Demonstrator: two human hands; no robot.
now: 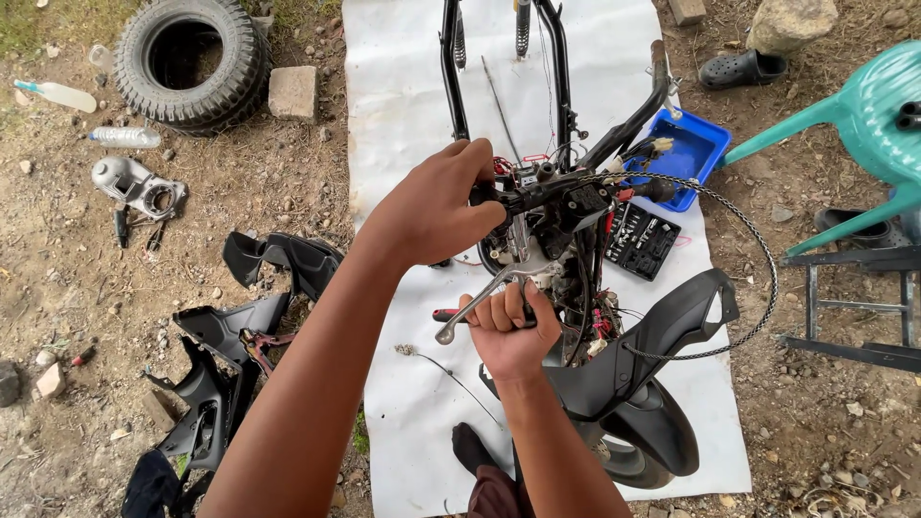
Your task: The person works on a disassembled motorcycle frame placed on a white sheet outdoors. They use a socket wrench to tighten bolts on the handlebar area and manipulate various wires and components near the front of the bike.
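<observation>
Handlebar (pixel 537 197) of the stripped scooter, on the white sheet (pixel 403 115) mid-scene, is clamped in the left hand (pixel 436 206), while the right hand (pixel 508 326) nearer grips a red-handled tool (pixel 446 315) under the silver brake lever (pixel 475 305); steadying the bar should stop slips.

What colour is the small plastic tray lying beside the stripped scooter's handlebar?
Blue small plastic tray, clearest in the head view.

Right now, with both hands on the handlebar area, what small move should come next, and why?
Probably turn the red-handled tool a little more while holding steady. The left hand grips the handlebar of the stripped scooter, bracing it. The right hand is closed on the tool just below, beside the silver brake lever. I cannot see the fastener the tool meets.
</observation>
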